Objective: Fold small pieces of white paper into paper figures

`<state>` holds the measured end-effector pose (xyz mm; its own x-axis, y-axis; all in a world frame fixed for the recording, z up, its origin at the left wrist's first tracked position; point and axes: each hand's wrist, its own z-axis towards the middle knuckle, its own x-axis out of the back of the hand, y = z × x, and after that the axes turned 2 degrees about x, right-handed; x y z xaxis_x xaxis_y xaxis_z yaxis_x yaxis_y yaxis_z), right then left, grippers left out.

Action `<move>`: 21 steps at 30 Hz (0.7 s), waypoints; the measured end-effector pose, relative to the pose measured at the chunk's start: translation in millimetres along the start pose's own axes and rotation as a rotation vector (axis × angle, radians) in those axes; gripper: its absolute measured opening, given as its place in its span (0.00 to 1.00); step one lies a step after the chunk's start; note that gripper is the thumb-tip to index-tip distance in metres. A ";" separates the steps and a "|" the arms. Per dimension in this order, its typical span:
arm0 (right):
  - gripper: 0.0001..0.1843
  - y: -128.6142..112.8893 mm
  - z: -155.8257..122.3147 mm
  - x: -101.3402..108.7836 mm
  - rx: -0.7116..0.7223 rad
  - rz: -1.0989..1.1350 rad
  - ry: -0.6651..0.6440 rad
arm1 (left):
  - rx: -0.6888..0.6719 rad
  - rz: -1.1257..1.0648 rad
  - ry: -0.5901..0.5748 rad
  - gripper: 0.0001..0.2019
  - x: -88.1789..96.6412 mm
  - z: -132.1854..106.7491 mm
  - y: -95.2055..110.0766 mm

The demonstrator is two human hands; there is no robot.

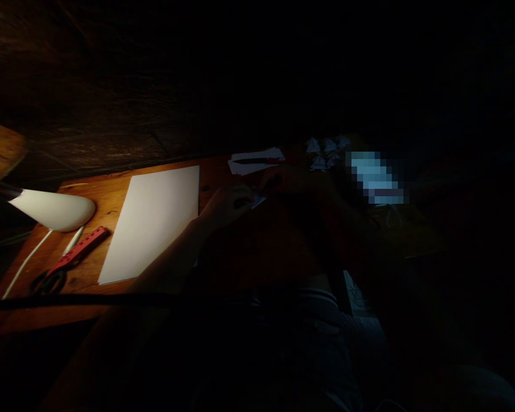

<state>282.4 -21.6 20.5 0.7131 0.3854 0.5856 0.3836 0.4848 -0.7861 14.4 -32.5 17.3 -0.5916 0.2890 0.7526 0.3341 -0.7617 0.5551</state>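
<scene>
A small piece of folded white paper (pixel 258 201) is held just above the wooden table, in deep shadow. My left hand (pixel 228 205) has its fingers closed on the paper's left side. From the right, my right hand (pixel 286 178) meets it with bent fingers at the paper's upper edge; these fingers are very dark. Behind my hands, a knife (pixel 253 161) with a reddish handle lies on some white paper pieces (pixel 237 170). Several small folded paper shapes (pixel 318 162) stand to the right of the knife.
On the left lie a stack of white paper sheets (pixel 154 220), a red power strip (pixel 83 247) and a white pen-like stick (pixel 72 240). A white desk lamp (pixel 58 210) leans in over the wooden table (pixel 111 177). At right glows a blurred bright screen (pixel 375 174).
</scene>
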 end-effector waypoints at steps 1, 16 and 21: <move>0.09 1.0 0.0 0.0 0.002 0.005 -0.001 | -0.002 -0.004 0.000 0.07 -0.1 0.0 -0.1; 0.07 3.1 -0.6 -0.3 -0.002 0.019 0.006 | -0.012 -0.014 -0.010 0.08 0.2 1.3 1.4; 0.08 4.1 -0.5 -0.8 -0.018 -0.001 0.026 | -0.002 -0.014 -0.009 0.07 1.1 1.1 3.2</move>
<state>283.7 -20.4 16.7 0.7276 0.3638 0.5816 0.3951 0.4708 -0.7888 15.6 -33.9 20.3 -0.5894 0.3048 0.7481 0.3248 -0.7585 0.5650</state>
